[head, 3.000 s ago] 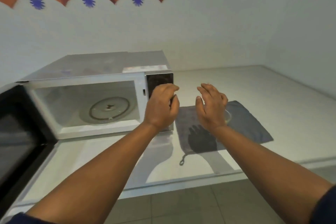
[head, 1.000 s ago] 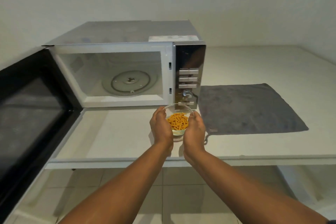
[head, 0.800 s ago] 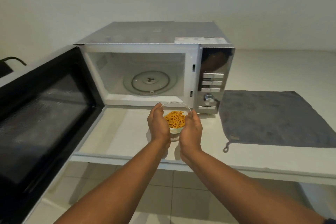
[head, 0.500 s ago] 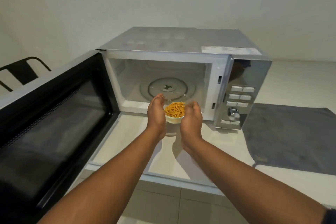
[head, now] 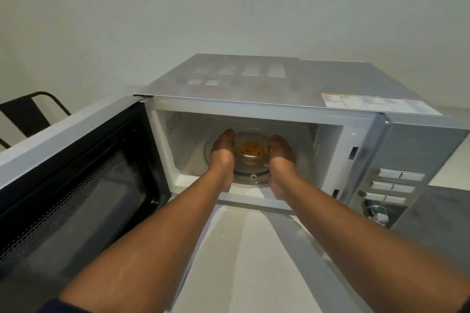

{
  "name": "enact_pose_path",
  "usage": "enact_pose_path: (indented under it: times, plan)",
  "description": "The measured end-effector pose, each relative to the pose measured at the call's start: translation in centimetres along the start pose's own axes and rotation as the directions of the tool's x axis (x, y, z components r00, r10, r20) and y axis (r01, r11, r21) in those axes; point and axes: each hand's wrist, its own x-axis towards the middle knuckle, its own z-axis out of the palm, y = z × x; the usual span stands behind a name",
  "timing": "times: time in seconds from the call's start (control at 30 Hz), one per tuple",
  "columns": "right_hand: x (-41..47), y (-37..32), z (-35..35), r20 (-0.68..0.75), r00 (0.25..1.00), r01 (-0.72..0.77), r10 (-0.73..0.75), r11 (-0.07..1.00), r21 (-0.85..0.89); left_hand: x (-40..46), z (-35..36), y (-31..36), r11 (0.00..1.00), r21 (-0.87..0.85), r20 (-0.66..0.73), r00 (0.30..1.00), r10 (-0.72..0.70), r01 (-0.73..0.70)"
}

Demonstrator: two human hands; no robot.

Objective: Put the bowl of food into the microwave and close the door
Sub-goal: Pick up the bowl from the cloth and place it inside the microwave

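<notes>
A clear glass bowl [head: 251, 151] of orange pasta is inside the silver microwave [head: 279, 84], over the glass turntable [head: 250, 176]. My left hand [head: 223, 151] cups the bowl's left side and my right hand [head: 281, 157] cups its right side. Both hands reach into the cavity. I cannot tell whether the bowl rests on the turntable or hangs just above it. The microwave door [head: 66, 185], black inside with a mesh window, stands wide open to the left.
The control panel [head: 391, 188] with buttons and a knob is right of the cavity. A grey cloth [head: 437, 213] lies on the white counter [head: 249, 262] at the right. A black chair [head: 28, 114] stands behind the door, at the left.
Both hands have carried the bowl from the grey cloth leftward to the microwave and forward into the cavity. My view has moved closer to the microwave.
</notes>
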Motion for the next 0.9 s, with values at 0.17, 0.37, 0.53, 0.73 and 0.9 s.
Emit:
enact_pose_path:
  times: [0.17,0.37,0.53,0.73,0.9]
  plan:
    - [2.7,-0.2,0.6,0.019,0.998,0.062,-0.062,0.997,-0.045,3.2,0.3,0.5,0.998,-0.06,-0.052,0.999,-0.008,0.005]
    - [4.6,0.4,1.0,0.053,0.995,0.089,-0.088,0.996,-0.008,5.1,0.2,0.3,0.995,-0.075,-0.05,0.997,0.055,-0.059]
    - [4.9,0.6,1.0,0.047,0.996,0.072,-0.072,0.997,0.009,5.4,0.0,0.2,0.998,-0.04,-0.039,0.998,0.05,-0.051]
    - [4.7,0.3,0.6,0.065,0.995,0.084,-0.081,0.995,-0.046,4.8,-0.1,0.7,0.999,-0.035,-0.101,0.995,0.005,-0.008]
    - [3.7,0.0,-0.1,0.013,0.997,0.077,-0.076,0.986,-0.147,2.9,-0.8,1.1,0.975,0.197,-0.147,0.98,0.13,-0.1]
